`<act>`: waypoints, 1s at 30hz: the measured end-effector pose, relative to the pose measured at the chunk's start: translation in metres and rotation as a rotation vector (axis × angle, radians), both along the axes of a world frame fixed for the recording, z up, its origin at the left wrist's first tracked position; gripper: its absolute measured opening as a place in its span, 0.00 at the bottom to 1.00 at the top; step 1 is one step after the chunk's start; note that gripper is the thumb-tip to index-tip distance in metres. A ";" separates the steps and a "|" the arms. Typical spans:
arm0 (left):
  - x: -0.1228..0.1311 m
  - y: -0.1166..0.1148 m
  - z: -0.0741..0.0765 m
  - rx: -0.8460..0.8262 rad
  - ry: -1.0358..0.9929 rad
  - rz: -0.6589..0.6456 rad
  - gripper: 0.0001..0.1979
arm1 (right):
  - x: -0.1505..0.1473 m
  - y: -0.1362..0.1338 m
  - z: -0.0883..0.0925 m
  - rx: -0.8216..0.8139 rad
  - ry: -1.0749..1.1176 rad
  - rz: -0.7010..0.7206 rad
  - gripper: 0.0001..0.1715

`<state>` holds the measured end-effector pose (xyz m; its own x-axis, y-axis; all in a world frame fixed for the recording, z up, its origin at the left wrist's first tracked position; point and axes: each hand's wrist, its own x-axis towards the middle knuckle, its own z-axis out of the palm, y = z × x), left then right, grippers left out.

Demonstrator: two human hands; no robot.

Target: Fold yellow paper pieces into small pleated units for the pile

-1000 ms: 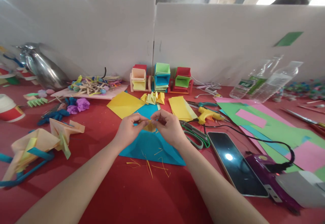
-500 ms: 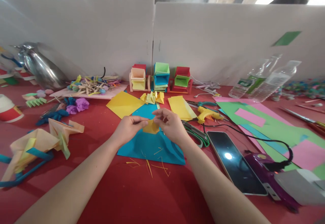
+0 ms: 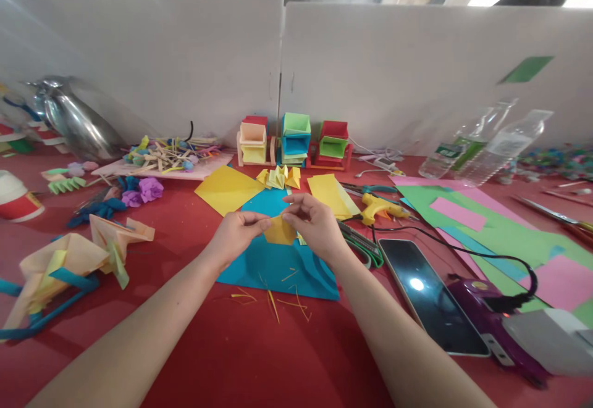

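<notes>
Between my two hands is a small piece of yellow paper [image 3: 280,231], held up over a blue sheet of paper [image 3: 278,272]. My left hand [image 3: 238,232] pinches its left edge between thumb and fingers. My right hand [image 3: 312,226] is closed on its upper right corner, and the fingertips partly cover it. Thin yellow paper scraps [image 3: 271,303] lie at the blue sheet's near edge. Just beyond my hands stand small folded yellow paper pieces [image 3: 278,178]. A yellow sheet [image 3: 227,189] lies to the left of these, and more yellow paper [image 3: 330,193] to the right.
Right of my hands lie a utility knife [image 3: 359,241], a yellow glue gun [image 3: 380,208], a phone [image 3: 430,294] and a purple power strip [image 3: 495,328]. Paper boxes [image 3: 295,133] stand against the white partition [image 3: 139,68]. Peach folded paper [image 3: 65,257] sits at left, near a metal jug [image 3: 76,118].
The yellow paper has turned slightly between my fingers and shows more of its face. My hands stay in nearly the same place, and the view has shifted a little.
</notes>
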<state>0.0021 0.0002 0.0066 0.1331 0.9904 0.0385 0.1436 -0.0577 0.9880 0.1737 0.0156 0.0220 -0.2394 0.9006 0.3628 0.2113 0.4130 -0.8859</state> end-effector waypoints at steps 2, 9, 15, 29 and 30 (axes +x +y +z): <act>0.001 -0.002 0.001 0.021 0.001 -0.068 0.15 | -0.001 -0.001 -0.001 -0.020 0.001 0.044 0.15; 0.004 -0.003 0.002 -0.061 -0.138 0.013 0.14 | -0.004 -0.004 -0.002 -0.082 0.056 0.047 0.16; 0.008 0.001 -0.002 -0.118 -0.502 0.108 0.13 | -0.003 -0.003 -0.003 -0.194 0.063 0.028 0.18; 0.010 0.001 -0.001 -0.155 -0.679 0.139 0.07 | -0.005 -0.004 -0.007 -0.169 0.064 0.084 0.20; 0.010 0.002 0.000 -0.186 -0.735 0.169 0.06 | -0.006 -0.005 -0.007 -0.185 0.088 0.115 0.21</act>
